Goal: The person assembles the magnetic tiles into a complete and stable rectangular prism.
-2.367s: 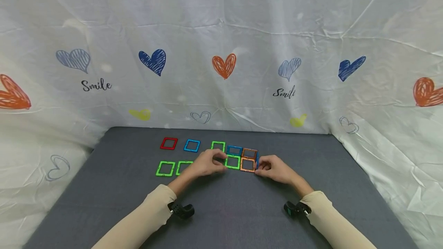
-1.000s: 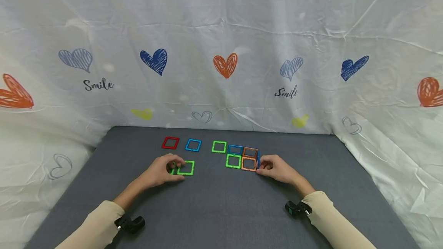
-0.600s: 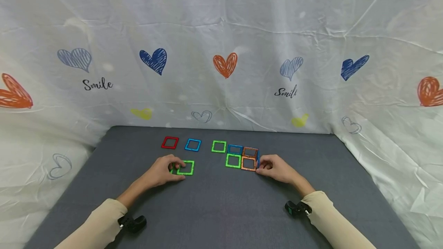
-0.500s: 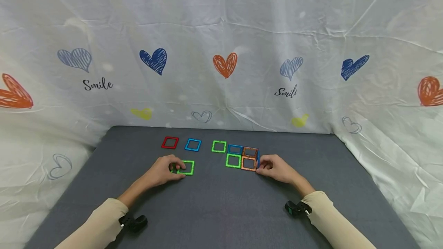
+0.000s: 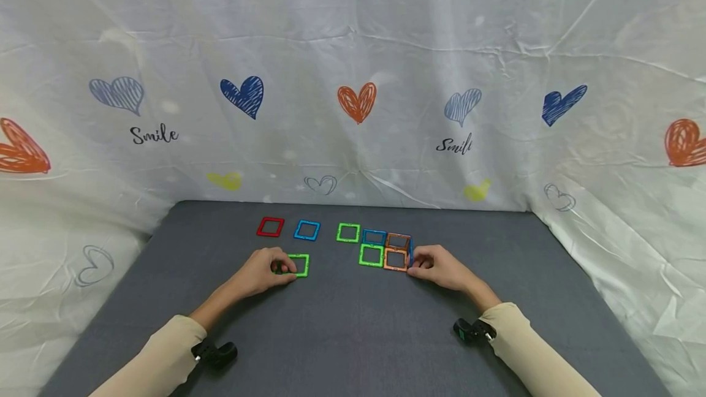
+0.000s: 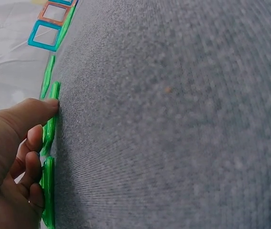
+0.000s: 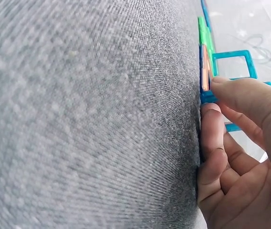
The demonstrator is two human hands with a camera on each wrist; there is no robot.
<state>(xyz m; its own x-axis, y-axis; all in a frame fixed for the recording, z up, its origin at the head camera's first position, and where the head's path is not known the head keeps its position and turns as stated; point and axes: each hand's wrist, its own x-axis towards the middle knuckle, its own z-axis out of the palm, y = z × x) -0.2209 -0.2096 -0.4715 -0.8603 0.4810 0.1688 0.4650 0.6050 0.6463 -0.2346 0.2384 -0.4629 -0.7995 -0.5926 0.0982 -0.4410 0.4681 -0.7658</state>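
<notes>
Left hand [image 5: 265, 272] pinches the green tile [image 5: 306, 266] on the table [image 5: 353, 336] at the cluster's [image 5: 383, 257] 9 o'clock, right hand [image 5: 439, 267] grips the blue tile [image 5: 410, 253] at its 3; likely light, stiff, slick plastic, so take the outer edges.

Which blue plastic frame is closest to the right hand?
The edge-on blue plastic frame right of both orange square frames: the right hand pinches it; other blue square frames sit farther left.

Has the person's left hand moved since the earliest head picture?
Yes, leftward: against the lone blue square, the left hand has gone from its near right to its near left.
</notes>
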